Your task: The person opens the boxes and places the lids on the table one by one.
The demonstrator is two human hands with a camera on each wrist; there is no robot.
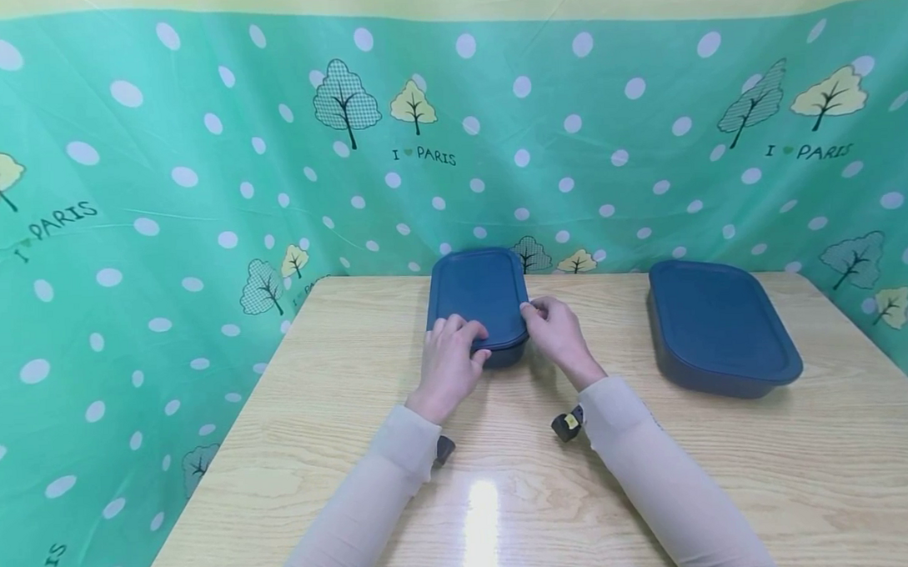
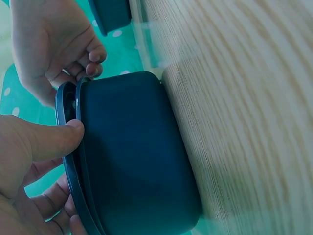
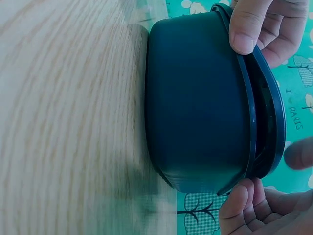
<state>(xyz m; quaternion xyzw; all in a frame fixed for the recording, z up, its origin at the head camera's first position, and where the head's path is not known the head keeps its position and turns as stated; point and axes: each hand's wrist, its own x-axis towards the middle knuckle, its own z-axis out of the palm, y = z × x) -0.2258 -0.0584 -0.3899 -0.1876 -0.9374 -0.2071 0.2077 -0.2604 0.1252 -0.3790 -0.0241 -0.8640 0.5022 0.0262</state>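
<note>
A dark blue lidded box [image 1: 506,357] stands on the table, its blue lid [image 1: 478,291] raised slightly along the near edge. In the right wrist view a dark gap shows between the lid and the box rim, wider towards the right hand's corner. My left hand [image 1: 449,359] pinches the near edge of the lid, thumb against the rim and fingers over the top. At the near right corner my right hand [image 1: 559,334] grips the lid's edge with curled fingers [image 3: 252,193]. What the box holds is hidden.
A second dark blue box [image 1: 716,384] with its lid on stands to the right on the wooden table [image 1: 342,504]. A green dotted cloth [image 1: 571,188] hangs behind the table and along its left side. Both wrists carry small black devices [image 1: 566,424].
</note>
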